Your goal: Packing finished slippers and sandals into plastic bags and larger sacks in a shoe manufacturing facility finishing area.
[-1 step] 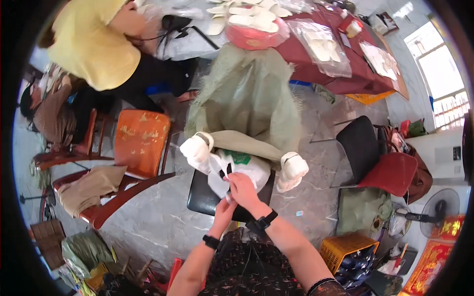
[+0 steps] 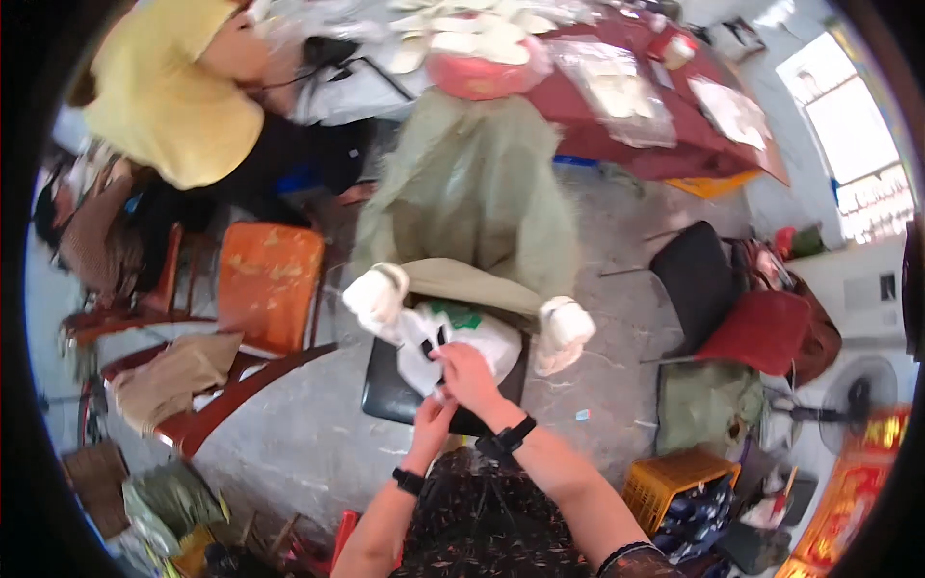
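Note:
My left hand (image 2: 434, 422) and my right hand (image 2: 466, 376) are close together over a black stool (image 2: 383, 390), just in front of my body. Both sets of fingers are pinched on a thin black-and-white strip (image 2: 440, 337); its full shape is hidden. Beneath them a white plastic bag (image 2: 496, 347) with a green print lies on the seat. Behind it stands a large green woven sack (image 2: 467, 183), its near edge folded over. One white bundle (image 2: 376, 301) sits at the fold's left end, another white bundle (image 2: 564, 335) at its right.
Wooden chairs (image 2: 270, 279) stand to the left, one with a tan cloth (image 2: 178, 379). A red-and-black chair (image 2: 761, 332) and an orange crate (image 2: 674, 486) are on the right. Pale shoe soles lie on the red-covered table (image 2: 617, 154). A person in yellow (image 2: 173, 96) works at far left.
The whole view has shifted slightly left and blurred. My hands stay over the stool, and my right hand sits a little lower in the picture, with more of the black part showing.

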A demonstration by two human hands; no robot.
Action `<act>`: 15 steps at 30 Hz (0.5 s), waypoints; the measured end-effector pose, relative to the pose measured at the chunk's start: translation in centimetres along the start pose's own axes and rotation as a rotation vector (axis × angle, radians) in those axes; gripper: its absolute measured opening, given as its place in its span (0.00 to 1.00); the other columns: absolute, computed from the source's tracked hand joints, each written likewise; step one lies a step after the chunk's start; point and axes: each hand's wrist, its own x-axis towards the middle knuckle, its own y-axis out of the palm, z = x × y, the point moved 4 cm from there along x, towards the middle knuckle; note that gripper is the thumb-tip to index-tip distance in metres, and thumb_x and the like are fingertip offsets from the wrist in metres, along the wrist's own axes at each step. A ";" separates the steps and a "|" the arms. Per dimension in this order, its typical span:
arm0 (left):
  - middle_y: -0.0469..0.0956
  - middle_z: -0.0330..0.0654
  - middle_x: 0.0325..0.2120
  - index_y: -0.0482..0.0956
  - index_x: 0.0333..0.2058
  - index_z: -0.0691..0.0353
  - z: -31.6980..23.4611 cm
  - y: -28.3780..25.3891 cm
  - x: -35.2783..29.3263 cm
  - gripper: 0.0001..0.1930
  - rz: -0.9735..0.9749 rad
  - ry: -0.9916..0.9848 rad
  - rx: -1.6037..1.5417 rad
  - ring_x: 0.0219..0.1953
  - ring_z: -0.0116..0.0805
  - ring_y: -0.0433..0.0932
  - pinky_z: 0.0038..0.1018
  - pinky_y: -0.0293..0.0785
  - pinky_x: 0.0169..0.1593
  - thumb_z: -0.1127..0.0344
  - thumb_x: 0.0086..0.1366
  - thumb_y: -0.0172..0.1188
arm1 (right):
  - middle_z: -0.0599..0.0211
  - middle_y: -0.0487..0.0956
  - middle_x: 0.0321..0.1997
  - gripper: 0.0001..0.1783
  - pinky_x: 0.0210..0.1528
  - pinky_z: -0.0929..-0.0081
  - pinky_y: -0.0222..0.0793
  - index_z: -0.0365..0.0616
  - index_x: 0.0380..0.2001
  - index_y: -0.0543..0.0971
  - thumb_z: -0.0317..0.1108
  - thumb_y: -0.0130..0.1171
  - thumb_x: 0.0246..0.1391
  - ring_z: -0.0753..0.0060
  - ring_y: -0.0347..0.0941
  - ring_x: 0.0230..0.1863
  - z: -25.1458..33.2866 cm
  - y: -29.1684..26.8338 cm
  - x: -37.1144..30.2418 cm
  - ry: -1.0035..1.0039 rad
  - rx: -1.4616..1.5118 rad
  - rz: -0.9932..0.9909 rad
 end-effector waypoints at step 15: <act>0.72 0.43 0.49 0.65 0.56 0.62 -6.0 12.3 -6.0 0.26 0.172 -0.209 -0.015 0.49 0.31 0.71 0.29 0.69 0.50 0.61 0.61 0.57 | 0.50 0.75 0.33 0.29 0.36 0.58 0.66 0.43 0.35 0.74 0.59 0.62 0.45 0.49 0.72 0.37 6.7 -11.9 -12.7 -0.184 0.348 0.559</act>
